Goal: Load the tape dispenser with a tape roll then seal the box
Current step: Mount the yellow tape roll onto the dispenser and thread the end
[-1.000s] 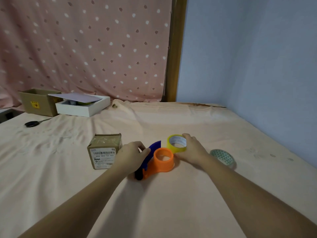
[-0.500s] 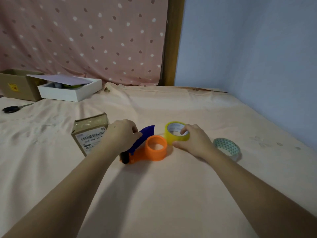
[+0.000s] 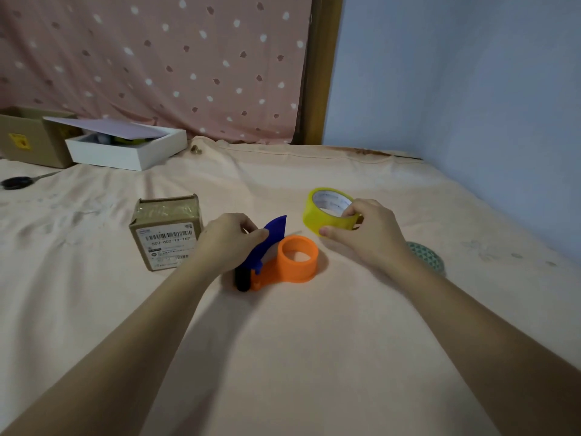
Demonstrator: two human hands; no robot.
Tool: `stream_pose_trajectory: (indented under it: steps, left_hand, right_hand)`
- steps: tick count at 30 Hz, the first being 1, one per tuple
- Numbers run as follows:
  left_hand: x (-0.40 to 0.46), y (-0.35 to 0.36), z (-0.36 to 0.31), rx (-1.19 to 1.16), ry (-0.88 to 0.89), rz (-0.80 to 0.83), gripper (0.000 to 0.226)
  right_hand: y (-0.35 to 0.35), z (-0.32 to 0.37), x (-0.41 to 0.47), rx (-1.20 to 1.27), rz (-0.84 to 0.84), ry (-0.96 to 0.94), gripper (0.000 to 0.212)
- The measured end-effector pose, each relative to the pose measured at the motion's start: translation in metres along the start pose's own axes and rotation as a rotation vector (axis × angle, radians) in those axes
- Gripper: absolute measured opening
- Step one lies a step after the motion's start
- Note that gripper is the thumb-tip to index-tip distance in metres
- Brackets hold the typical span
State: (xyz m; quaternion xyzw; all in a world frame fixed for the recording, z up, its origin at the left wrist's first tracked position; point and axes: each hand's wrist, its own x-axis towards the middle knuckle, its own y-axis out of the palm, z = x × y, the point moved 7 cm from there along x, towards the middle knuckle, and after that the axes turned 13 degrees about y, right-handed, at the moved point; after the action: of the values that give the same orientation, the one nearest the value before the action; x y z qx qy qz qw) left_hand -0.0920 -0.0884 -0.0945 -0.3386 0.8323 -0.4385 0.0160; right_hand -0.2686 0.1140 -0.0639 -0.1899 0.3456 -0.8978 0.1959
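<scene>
Just right of the box (image 3: pixel 166 231), the left hand (image 3: pixel 227 242) grips the dispenser (image 3: pixel 278 261) while the right hand (image 3: pixel 364 229) holds the yellow roll (image 3: pixel 328 209) beyond its empty hub; loading and sealing remain.

Home bedroom: sheeted bed (image 3: pixel 314 357), dotted curtain (image 3: pixel 157 64)

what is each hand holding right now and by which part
The right hand grips the yellow tape roll by its rim, thumb outside, fingers in the core. The left hand pinches the blue blade guard of the orange plastic tape dispenser.
</scene>
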Motion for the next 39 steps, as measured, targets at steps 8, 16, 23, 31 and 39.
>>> stream_pose_trajectory:
  steps: [8, 16, 23, 31, 39]
  left_hand:
    - [-0.004, 0.007, 0.001, -0.170, -0.025, -0.097, 0.019]
    - [-0.008, 0.007, 0.007, -0.262, -0.054, -0.125, 0.020]
    - [-0.009, 0.011, 0.009, -0.303, -0.073, -0.126, 0.022]
    - [-0.011, 0.009, 0.009, -0.295, -0.084, -0.137, 0.023]
    - [-0.019, -0.008, -0.027, -0.063, 0.225, -0.055, 0.005]
  right_hand:
    - [0.008, 0.033, -0.040, -0.011, 0.089, -0.083, 0.042]
    - [0.022, 0.027, -0.053, -0.052, 0.140, -0.060, 0.041]
    - [0.029, 0.022, -0.053, -0.065, 0.141, -0.020, 0.047]
    - [0.045, 0.011, -0.058, -0.135, 0.177, -0.008, 0.063]
    - [0.052, 0.005, -0.063, -0.201, 0.182, -0.009, 0.083]
